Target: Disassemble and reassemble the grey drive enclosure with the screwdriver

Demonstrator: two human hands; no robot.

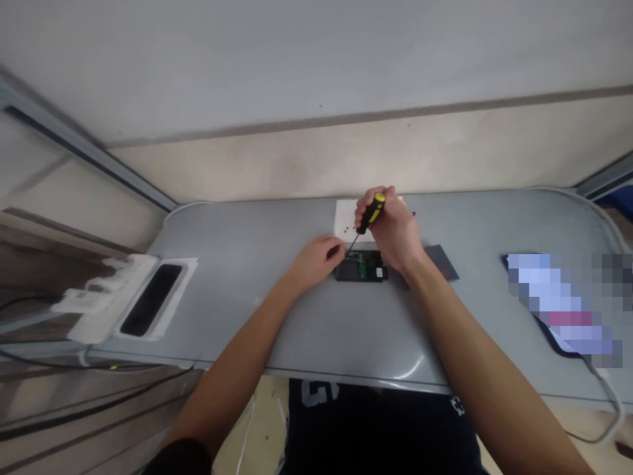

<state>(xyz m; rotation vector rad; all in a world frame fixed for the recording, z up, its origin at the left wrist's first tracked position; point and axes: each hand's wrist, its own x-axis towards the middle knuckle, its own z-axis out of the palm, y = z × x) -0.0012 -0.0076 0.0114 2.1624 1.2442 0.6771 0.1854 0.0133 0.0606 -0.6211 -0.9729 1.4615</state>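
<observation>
My right hand (398, 227) is wrapped around a black and yellow screwdriver (372, 212). Its thin shaft slants down and left, with the tip at the upper left part of an opened electronic device (348, 271). A green circuit board (363, 267) shows inside the device, which lies flat on the table. At its upper left corner, my left hand (316, 260) has thumb and fingers drawn together on the edge, close to the screwdriver tip. Behind the device, partly covered by my right hand, lies white paper (345, 212) with several tiny dark pieces, apparently screws, on it.
A dark flat panel (442, 262) lies beside my right wrist. On the left of the grey table (237, 277) are a black phone (152, 300) and a white power strip (111, 297) with plugs. A blurred-out screen device (558, 303) sits at right, with a cable.
</observation>
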